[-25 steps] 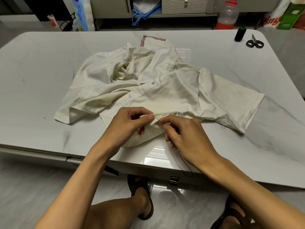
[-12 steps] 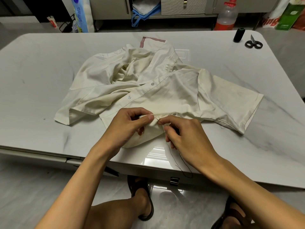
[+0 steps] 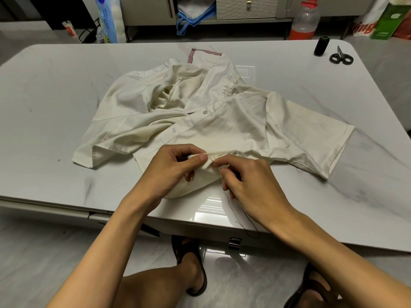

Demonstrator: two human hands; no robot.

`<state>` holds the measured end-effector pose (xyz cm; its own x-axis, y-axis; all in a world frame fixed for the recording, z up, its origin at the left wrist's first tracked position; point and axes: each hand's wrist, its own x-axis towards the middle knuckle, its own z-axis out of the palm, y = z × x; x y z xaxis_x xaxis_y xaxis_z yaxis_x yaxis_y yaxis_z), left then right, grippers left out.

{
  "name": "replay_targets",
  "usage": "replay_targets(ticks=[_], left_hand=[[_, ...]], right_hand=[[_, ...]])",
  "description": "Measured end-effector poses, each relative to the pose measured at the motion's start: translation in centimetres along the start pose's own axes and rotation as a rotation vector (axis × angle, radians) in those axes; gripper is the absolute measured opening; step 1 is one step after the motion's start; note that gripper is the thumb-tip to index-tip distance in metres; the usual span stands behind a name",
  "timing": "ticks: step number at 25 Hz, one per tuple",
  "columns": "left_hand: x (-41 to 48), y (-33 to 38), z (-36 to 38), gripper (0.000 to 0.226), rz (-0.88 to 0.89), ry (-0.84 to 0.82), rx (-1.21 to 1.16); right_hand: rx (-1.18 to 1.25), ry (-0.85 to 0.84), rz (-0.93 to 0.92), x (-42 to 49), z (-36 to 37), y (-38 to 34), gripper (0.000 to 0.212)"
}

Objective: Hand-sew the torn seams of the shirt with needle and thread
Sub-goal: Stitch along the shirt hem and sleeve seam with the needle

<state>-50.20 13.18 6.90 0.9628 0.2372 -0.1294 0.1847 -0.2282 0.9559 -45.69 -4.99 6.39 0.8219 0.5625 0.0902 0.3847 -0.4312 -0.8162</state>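
Note:
A cream short-sleeved shirt [image 3: 222, 121] lies crumpled on the pale marble table [image 3: 55, 96]. My left hand [image 3: 171, 170] pinches a raised fold of the shirt's near hem between thumb and forefinger. Right beside it, my right hand [image 3: 251, 183] has thumb and fingertips pressed together at the fold, where a few dark stitches show. The needle itself is too small to make out. A dark thread [image 3: 233, 210] runs from that pinch down under my right hand and loops over the table's front edge.
A black thread spool [image 3: 321, 46] and small black scissors [image 3: 341, 57] sit at the table's far right corner. A red-capped bottle [image 3: 304, 21], bags and cabinets stand on the floor behind the table. My sandalled feet are below the front edge.
Both hands hold nearly the same place on the hem; my right fingertips have closed a little nearer my left thumb. The shirt has not shifted.

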Motion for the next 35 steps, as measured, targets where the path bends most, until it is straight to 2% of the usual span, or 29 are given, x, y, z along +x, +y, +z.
replay_targets(ticks=[17,21,29,35], left_hand=[[0.0,-0.1,0.2,0.01,0.049,0.019,0.044],[-0.1,-0.4,0.6,0.008,0.188,0.086,0.22],[-0.4,-0.5,1.4,0.008,0.576,0.288,0.564],[-0.4,-0.6,1.6,0.008,0.705,0.365,0.684]], right_hand=[[-0.073,0.055,-0.051,-0.2,-0.2,-0.1,0.024],[-0.049,0.056,0.003,-0.1,0.1,-0.1,0.021],[0.267,0.032,0.21,0.0,0.5,-0.7,0.02],[0.403,0.047,0.255,0.2,0.6,-0.7,0.018]])
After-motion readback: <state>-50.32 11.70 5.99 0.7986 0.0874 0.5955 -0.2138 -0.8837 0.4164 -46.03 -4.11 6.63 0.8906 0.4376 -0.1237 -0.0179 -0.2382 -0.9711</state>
